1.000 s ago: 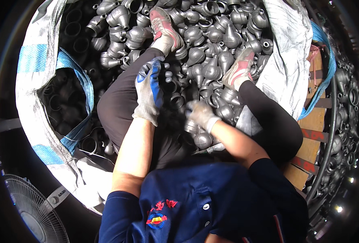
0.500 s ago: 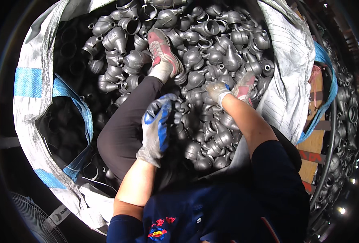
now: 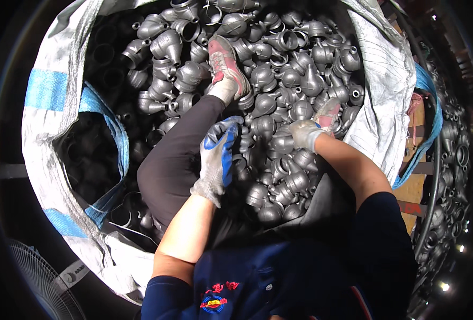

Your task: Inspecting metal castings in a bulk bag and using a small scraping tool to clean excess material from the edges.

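Observation:
My left hand, in a grey knit glove with a blue coated palm, hovers beside my bent left knee. Its fingers are loosely bent, with a gap to the thumb and nothing visible between them. My right hand, gloved alike, reaches down to the pile beside my right shoe. Its fingers curl toward the parts, and the glove's back hides whatever they grip. All around lie grey metal castings, rounded bulbs with necks and open round mouths. My left shoe, pink and grey, rests on them farther off.
A large white woven bulk bag surrounds me and the pile. Blue lifting straps loop from its sides. Beyond its right wall stand wooden slats and more castings. A fan is at lower left.
The whole view has shifted a little. My right hand has drawn slightly back toward me over the castings. My left hand has risen slightly, still loosely bent.

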`<state>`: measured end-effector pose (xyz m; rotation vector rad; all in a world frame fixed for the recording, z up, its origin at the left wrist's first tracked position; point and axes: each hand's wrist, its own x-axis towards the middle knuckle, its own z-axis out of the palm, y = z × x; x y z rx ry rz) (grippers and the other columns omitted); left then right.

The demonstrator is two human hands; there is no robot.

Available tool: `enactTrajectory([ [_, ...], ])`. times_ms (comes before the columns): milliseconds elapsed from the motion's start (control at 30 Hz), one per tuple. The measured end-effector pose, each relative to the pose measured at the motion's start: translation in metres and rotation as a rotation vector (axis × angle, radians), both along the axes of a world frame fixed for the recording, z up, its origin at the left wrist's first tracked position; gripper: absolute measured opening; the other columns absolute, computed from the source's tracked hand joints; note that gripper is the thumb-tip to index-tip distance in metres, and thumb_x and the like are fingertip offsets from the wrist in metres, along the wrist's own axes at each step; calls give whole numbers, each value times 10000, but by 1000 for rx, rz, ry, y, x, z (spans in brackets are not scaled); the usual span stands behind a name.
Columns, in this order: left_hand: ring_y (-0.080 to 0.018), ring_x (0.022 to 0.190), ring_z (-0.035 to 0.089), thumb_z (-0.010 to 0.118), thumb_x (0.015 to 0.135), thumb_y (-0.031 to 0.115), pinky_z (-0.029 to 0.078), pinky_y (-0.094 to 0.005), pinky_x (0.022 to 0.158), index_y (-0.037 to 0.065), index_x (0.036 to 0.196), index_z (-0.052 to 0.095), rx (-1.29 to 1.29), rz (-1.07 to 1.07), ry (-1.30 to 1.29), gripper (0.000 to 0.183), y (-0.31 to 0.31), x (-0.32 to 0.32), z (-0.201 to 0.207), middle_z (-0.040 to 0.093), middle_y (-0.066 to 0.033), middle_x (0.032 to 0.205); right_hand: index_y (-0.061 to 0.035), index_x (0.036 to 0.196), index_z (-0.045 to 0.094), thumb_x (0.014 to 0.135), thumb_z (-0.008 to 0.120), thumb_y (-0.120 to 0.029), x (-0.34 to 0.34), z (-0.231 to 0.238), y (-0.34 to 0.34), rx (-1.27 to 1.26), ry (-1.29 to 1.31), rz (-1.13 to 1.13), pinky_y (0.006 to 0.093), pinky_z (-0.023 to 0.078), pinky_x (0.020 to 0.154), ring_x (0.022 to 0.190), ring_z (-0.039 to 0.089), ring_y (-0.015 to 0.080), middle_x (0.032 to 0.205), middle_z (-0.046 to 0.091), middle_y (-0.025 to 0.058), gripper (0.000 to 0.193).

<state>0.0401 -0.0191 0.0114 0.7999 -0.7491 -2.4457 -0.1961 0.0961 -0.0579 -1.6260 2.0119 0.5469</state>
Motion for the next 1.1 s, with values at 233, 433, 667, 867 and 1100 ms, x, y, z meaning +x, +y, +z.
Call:
enactTrajectory([
  [233, -97, 936, 543, 514, 938, 238, 450, -251, 785, 67, 1203, 527, -140, -120, -73, 316, -2, 4, 0, 588, -13, 1048, -30, 765, 678, 735, 706, -202, 3, 60, 59, -322, -983, -888, 247, 393, 456, 525, 529, 76, 654, 616, 17, 176],
  [433, -133, 997, 546, 428, 951, 104, 462, -266, 859, 49, 1231, 491, -20, -387, -5, 292, 15, -6, -9, 565, -76, 1126, -26, 922, 654, 821, 644, -157, 69, 146, 90, -624, -1362, -1227, 180, 399, 460, 535, 504, 30, 694, 599, 6, 166],
  [667, -215, 1050, 565, 467, 916, 85, 446, -339, 960, -9, 1163, 522, 99, -183, 307, 269, 22, -42, -17, 584, -120, 1124, 54, 1162, 510, 805, 620, -21, 94, 125, 111, -854, -1566, -1317, 224, 510, 743, 847, 621, 127, 973, 622, 91, 381],
  [867, -234, 1152, 515, 446, 887, 5, 382, -336, 1031, -37, 1221, 477, 71, -177, 333, 338, 21, -40, -32, 549, -157, 1212, 69, 1142, 515, 776, 616, 2, 100, 120, 102, -975, -1378, -1156, 226, 484, 775, 849, 593, 106, 966, 614, 84, 386],
  [1100, -242, 1143, 526, 482, 846, -43, 393, -329, 1024, -36, 1216, 485, 39, -201, 343, 369, 17, -39, -13, 553, -160, 1211, 59, 1136, 524, 776, 585, 6, 96, 117, 103, -938, -1408, -1246, 232, 490, 764, 838, 598, 114, 954, 611, 89, 369],
])
